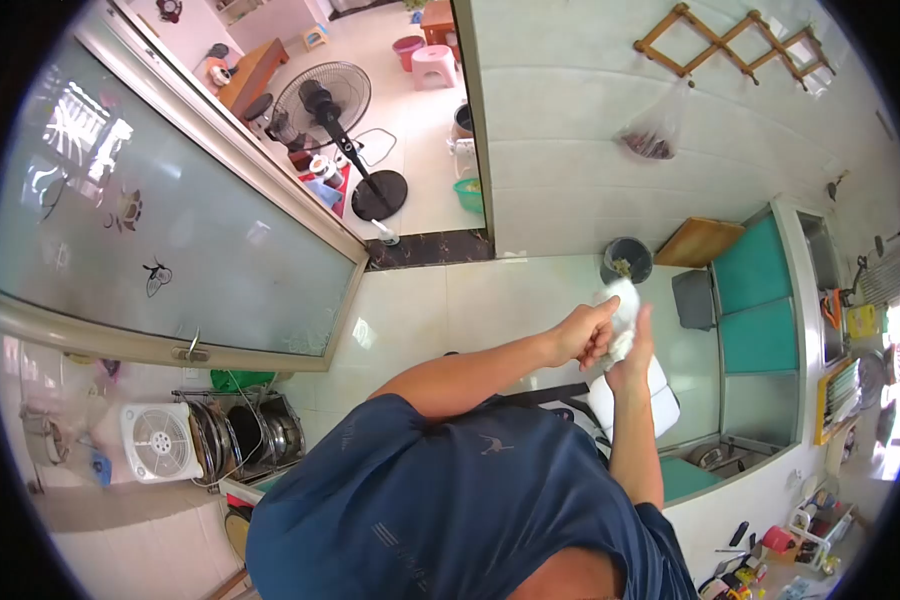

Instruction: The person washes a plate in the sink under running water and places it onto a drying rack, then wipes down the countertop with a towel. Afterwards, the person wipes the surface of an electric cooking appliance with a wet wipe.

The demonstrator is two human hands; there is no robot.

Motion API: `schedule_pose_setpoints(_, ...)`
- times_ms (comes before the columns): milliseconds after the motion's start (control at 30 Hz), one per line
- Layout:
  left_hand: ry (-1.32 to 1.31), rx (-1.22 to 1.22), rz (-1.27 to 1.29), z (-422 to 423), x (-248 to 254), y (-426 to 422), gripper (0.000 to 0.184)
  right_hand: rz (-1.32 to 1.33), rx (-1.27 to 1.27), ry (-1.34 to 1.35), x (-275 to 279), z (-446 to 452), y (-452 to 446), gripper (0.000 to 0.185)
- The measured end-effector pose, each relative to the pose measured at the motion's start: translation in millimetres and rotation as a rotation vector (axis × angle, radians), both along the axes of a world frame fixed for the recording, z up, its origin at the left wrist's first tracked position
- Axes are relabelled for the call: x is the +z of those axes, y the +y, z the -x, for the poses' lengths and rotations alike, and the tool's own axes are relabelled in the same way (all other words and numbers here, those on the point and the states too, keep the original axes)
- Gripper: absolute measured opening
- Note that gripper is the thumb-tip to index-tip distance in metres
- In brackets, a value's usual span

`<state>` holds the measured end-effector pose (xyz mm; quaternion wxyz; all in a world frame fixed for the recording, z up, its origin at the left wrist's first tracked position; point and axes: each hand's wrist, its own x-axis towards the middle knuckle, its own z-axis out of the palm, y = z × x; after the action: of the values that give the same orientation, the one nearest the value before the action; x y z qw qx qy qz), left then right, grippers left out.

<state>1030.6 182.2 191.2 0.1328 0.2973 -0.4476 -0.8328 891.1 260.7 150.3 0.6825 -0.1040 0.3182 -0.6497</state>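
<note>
My left hand (582,334) has its fingers curled closed around the edge of a crumpled white cloth or tissue (622,303). Against the other side of this white thing is my right hand (632,360), with a thumb or finger pointing up and a white fold at its palm. Both hands are close together in front of my body. Just beyond them on the floor, a dark bin (626,261) holds some scraps. A white box-like object (660,403) shows partly behind my right forearm.
At the right are a grey bin (693,299), a wooden board (700,242) and green cabinets (757,335) under a counter. To the left, a frosted glass door (170,220) stands beside a doorway. Beyond it is a standing fan (335,110). A pot rack (245,435) sits lower left.
</note>
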Motion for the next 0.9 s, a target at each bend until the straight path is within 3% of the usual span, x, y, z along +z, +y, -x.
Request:
schedule_pose_setpoints(33,0.057,-0.062,-0.22,-15.7,2.6,-6.6,0.081,0.198,0.304,-0.137,-38.4,9.3,-1.7,0.071)
schedule_pose_setpoints(100,-0.044,-0.067,-0.136,-52.8,5.5,-35.4,0.083,0.225,0.333,-0.248,-7.8,-52.1,-40.3,0.072)
schedule_pose_setpoints(167,0.079,0.013,-0.174,-91.1,-19.2,-59.1,0.084,-0.218,0.03,0.399,40.3,-125.3,-76.6,0.07)
schedule_pose_setpoints(300,-0.1,0.232,-0.018,-165.7,-21.2,-81.7,0.087,-0.272,0.107,0.527,29.8,-206.6,-122.0,0.066)
schedule_pose_setpoints(400,-0.12,0.372,0.017,-215.9,9.3,-89.4,0.074,-0.3,0.161,0.476,31.6,-246.7,-144.0,0.065)
schedule_pose_setpoints(467,-0.127,0.472,0.114,-235.8,-13.1,-98.8,0.071,-0.307,0.206,0.482,30.9,-256.6,-158.5,0.065)
schedule_pose_setpoints(500,-0.135,0.534,0.215,-245.3,-20.6,-104.8,0.068,-0.294,0.178,0.382,32.3,-261.2,-167.7,0.063)
schedule_pose_setpoints(533,-0.224,0.612,0.249,-262.4,-15.0,-112.2,0.048,-0.282,0.153,0.279,32.8,-263.9,-177.5,0.061)
schedule_pose_setpoints(567,-0.231,0.656,0.245,-272.7,-15.1,-117.9,0.048,-0.275,0.128,0.175,31.7,-264.3,-187.4,0.059)
schedule_pose_setpoints(633,-0.445,0.908,0.613,-283.8,-16.5,-120.0,0.043,-0.206,0.279,0.196,22.3,-257.2,-197.9,0.06)
schedule_pose_setpoints(733,-0.412,0.912,0.504,-284.8,-21.2,-118.4,0.045,0.017,0.523,0.221,29.3,-269.9,-208.7,0.066)
schedule_pose_setpoints(800,-0.319,0.938,0.436,-284.4,-20.9,-111.9,0.037,0.036,0.565,0.261,30.5,-285.8,-212.7,0.068)
schedule_pose_setpoints(900,-0.411,1.113,0.331,-285.0,-5.4,-89.6,0.035,0.054,0.682,0.237,30.2,-283.5,-211.8,0.065)
